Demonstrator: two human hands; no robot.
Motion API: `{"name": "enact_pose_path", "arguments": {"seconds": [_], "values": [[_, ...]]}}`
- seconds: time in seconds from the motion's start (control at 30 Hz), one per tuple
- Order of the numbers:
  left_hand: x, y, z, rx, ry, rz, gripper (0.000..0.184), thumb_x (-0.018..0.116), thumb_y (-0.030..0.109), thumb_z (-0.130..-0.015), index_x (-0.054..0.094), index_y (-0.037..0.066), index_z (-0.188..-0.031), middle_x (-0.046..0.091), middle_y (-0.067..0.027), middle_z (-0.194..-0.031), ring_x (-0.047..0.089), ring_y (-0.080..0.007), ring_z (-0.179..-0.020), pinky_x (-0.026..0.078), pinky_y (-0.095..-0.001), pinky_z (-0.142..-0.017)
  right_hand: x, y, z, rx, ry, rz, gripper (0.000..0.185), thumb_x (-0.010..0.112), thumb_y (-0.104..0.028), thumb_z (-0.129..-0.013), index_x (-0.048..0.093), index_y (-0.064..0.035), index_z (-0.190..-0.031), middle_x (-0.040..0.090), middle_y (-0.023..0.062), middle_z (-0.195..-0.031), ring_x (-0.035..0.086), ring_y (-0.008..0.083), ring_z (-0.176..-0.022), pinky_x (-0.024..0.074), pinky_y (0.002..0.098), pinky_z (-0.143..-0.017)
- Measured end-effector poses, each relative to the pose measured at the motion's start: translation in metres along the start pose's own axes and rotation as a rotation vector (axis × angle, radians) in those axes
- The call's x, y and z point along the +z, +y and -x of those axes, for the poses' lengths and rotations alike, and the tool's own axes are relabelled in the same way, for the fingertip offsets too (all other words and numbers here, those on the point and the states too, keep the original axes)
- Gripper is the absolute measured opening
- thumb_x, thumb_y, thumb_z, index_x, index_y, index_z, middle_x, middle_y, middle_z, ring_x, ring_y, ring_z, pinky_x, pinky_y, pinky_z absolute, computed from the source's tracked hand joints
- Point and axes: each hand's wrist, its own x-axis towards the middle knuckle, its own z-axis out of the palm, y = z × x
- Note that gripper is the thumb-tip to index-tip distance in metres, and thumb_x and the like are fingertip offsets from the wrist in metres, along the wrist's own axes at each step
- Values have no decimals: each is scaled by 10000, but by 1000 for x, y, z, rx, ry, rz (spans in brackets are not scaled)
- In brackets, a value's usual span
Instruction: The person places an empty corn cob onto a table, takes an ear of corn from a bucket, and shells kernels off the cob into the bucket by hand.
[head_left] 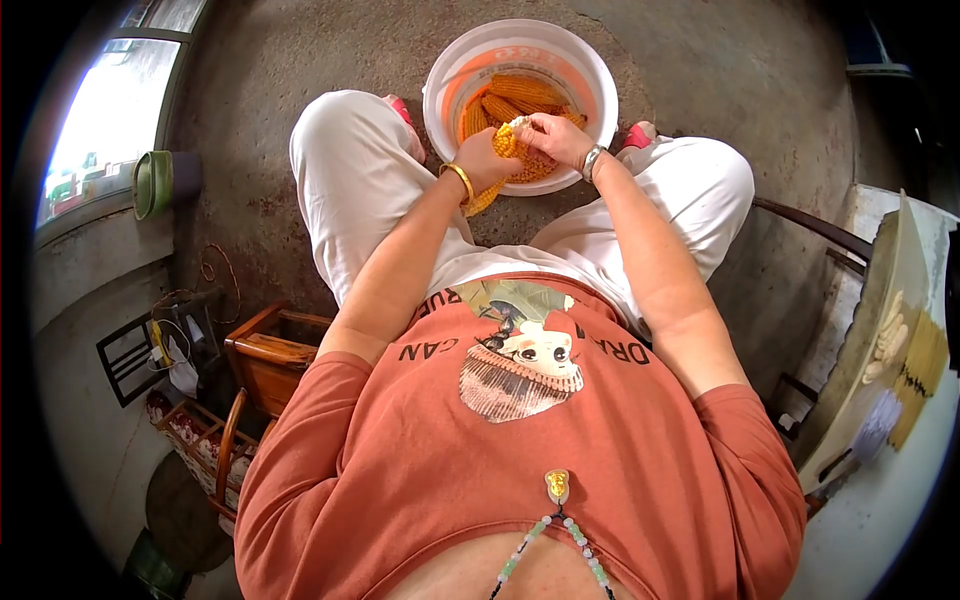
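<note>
Spreading around everything else, a concrete floor [300,55] is seen, with white trousers [350,150] parted on either side of a white bucket [437,90]. Inside the bucket, several corn cobs [527,90] are heaped towards the far side, their rows looking largely full; these can be judged as not yet worked. On the near side, loose kernels [535,166] are gathered below the hands, so part of the work is judged to be done, though the amount cannot be measured, as the bottom of the pile is hidden. No fully bare cob can be made out in the bucket.

The held cob [484,204] is kept over the bucket's near rim, tilted, with its lower end pointed towards the lap. It is wrapped by the closed fingers of the left hand [481,158]. Its upper end is met by the right hand [563,138], whose thumb and fingertips are drawn narrowly together there; whether a kernel is pinched between them cannot be told. The cob is coloured deep yellow, and its kernels are set in tight rows, many of them in place. At the tip, a small whitish patch [518,121] is shown.
</note>
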Motion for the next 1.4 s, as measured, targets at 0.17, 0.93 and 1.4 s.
{"name": "enact_pose_path", "arguments": {"seconds": [0.17,0.93,1.4], "values": [[-3,4,2,1,-29,-2,512,730,321,-597,590,-36,-937,644,-180,-846,631,-278,-798,492,-351,-735,1,-2,0,42,-12,-115,374,536,-417,-937,584,-54,-1015,533,-32,-681,465,51,-548,379,222,-493],[1,7,3,-7,-13,-8,515,728,330,-597,584,-38,-927,641,-182,-818,636,-273,-764,504,-350,-705,1,16,-7,-3,43,26,458,508,-433,-929,612,6,-1007,659,115,-874,605,187,-804,471,322,-740],[1,3,0,4,-22,-10,530,735,351,-591,592,-27,-934,643,-171,-833,631,-268,-775,499,-351,-719,0,11,-3,-89,109,-29,428,454,-403,-945,601,-2,-974,642,80,-862,601,164,-781,473,304,-718]]}}
